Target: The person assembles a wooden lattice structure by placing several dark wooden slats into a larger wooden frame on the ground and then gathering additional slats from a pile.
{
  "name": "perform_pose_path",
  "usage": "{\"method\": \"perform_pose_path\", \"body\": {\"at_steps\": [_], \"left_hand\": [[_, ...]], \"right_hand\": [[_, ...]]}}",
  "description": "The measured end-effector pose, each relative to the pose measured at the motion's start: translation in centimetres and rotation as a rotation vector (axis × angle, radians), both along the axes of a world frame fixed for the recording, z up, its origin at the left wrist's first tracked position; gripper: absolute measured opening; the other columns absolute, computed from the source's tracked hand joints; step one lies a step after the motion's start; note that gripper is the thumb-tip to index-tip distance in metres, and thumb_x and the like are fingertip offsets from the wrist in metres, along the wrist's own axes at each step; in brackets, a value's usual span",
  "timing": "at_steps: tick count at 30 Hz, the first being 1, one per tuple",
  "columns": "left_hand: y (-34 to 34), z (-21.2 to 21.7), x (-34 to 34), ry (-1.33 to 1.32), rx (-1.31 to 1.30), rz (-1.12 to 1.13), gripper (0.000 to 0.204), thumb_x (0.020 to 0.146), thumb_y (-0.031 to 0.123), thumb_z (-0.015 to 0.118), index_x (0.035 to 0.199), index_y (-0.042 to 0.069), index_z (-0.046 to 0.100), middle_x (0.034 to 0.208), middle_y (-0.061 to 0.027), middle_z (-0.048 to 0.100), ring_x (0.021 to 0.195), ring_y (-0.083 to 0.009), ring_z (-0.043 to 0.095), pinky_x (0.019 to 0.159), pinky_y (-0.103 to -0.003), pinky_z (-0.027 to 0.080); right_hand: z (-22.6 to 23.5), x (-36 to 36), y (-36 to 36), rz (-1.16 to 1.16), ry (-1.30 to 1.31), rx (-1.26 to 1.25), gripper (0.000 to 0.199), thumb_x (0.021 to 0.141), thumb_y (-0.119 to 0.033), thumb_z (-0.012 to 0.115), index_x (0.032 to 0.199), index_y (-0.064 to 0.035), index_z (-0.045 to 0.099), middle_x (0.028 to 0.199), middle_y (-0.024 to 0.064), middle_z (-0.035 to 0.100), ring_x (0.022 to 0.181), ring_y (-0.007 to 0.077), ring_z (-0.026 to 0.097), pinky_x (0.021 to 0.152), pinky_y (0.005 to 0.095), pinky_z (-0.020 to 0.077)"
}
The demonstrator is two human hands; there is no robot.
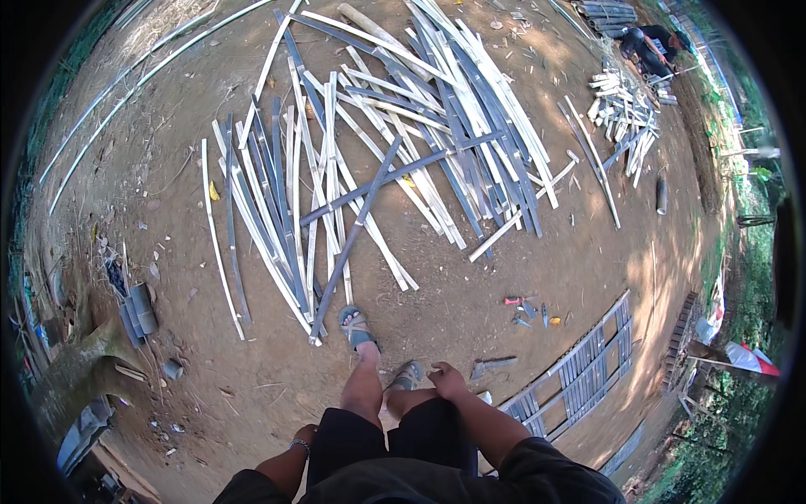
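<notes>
Right hand [447, 380] rests on knee (empty); bamboo slats [378, 151] ahead.

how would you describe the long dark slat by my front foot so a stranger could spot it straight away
Start at the big spread of split bamboo slats on the dirt. From the sandalled foot, one dark slat runs diagonally up and right. Unlike its pale neighbours, it lies across them.

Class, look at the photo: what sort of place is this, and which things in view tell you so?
Probably an outdoor bamboo-working yard: split bamboo slats lie spread over bare dirt ground, a woven slat panel lies to the right, and small hand tools rest nearby.
</notes>
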State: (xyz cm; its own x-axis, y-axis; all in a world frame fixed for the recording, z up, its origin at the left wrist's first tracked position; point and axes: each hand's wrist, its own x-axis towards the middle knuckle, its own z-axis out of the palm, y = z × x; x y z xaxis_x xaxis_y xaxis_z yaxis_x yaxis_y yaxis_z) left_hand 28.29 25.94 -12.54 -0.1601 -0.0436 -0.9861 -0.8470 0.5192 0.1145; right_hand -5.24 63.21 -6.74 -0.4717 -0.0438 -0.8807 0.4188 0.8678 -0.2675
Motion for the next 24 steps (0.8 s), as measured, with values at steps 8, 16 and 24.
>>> {"method": "perform_pose_path", "body": {"at_steps": [8,16,24], "left_hand": [[3.7,3.9,-3.1,-0.063,-0.072,0.126,0.038,0.085,0.037,0.064,0.112,0.011,0.07,0.11,-0.0175,0.069,0.105,-0.0327,0.066,0.092,-0.041,0.051],[10.3,4.1,-6.1,-0.078,-0.09,0.186,0.034,0.087,0.033,0.063,0.112,0.012,0.07,0.111,-0.017,0.069,0.105,-0.0337,0.065,0.093,-0.042,0.051],[12.4,5.0,-15.9,0.016,-0.279,0.578,0.038,0.09,0.038,0.062,0.112,0.008,0.07,0.108,-0.0159,0.07,0.103,-0.0313,0.067,0.091,-0.041,0.051]], "right_hand": [[-5.0,-4.0,1.4,-0.01,0.003,-0.015,0.055,0.085,-0.04,0.067,0.127,-0.006,0.058,0.108,0.0186,0.069,0.103,0.0308,0.066,0.091,0.0372,0.05],[-6.6,-8.3,2.6,0.387,-0.184,0.063,0.054,0.087,-0.042,0.061,0.129,-0.0077,0.057,0.118,0.0206,0.065,0.11,0.0361,0.063,0.096,0.0421,0.0481],[-12.2,-19.4,12.9,0.595,0.078,-0.178,0.048,0.086,-0.039,0.067,0.124,-0.0102,0.061,0.105,0.0158,0.07,0.1,0.0293,0.067,0.092,0.0395,0.0506]]}}
